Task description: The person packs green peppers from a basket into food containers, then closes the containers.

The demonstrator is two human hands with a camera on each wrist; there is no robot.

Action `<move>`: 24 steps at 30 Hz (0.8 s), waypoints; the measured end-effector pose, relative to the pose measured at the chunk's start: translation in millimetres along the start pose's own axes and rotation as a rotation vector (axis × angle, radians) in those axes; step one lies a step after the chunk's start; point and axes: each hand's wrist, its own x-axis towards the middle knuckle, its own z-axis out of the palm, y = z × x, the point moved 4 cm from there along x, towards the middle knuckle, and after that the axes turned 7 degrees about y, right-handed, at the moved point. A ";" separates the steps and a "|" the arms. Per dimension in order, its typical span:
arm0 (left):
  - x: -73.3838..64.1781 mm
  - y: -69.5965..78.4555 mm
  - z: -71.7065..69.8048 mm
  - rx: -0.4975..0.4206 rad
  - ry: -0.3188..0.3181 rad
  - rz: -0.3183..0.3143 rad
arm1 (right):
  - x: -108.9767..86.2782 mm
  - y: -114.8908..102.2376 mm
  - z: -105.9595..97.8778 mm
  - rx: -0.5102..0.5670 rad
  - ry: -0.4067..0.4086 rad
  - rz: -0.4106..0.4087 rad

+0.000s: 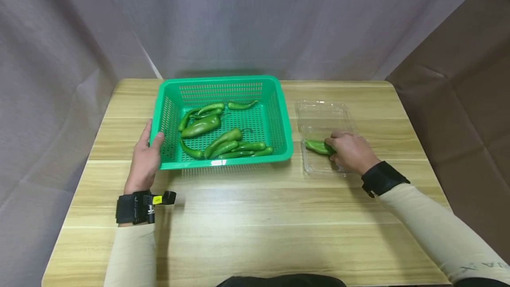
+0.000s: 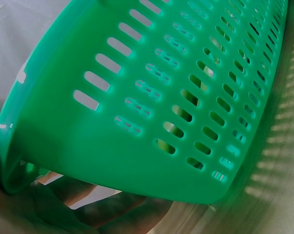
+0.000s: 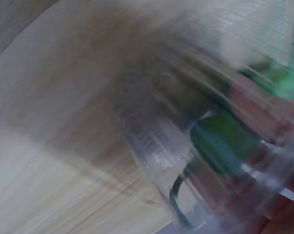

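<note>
My left hand point(image 1: 144, 163) grips the left rim of a green plastic basket point(image 1: 288, 138), its thumb over the edge. In the left wrist view the fingers point(image 2: 132, 214) show below the basket's slotted wall. Several green peppers point(image 1: 201, 126) lie inside, thick and thin, mostly along the left and near sides. To the right, my right hand point(image 1: 352, 152) holds a green pepper point(image 1: 318, 146) low in a clear plastic clamshell box point(image 1: 316, 166). Through the box's blurred clear wall, the right wrist view shows the pepper point(image 3: 225, 141) and its curved stem, with fingers beside it.
The box's clear lid point(image 1: 320, 114) lies folded open toward the back. Basket and box stand side by side on a wood-grain table point(image 1: 239, 216). Grey curtains point(image 1: 247, 21) hang behind and to the left, and a brown cloth point(image 1: 462, 101) to the right.
</note>
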 end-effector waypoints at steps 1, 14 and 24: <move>-0.1 0.0 -0.1 -0.001 0.001 0.003 | 0.3 0.0 0.3 -0.001 0.001 -0.002; 0.9 1.6 -2.5 -0.005 0.000 0.004 | 2.7 -4.4 1.9 -0.008 -0.005 0.011; 3.2 -1.6 -1.0 0.013 0.015 -0.009 | 1.3 -4.7 5.1 -0.014 -0.006 0.008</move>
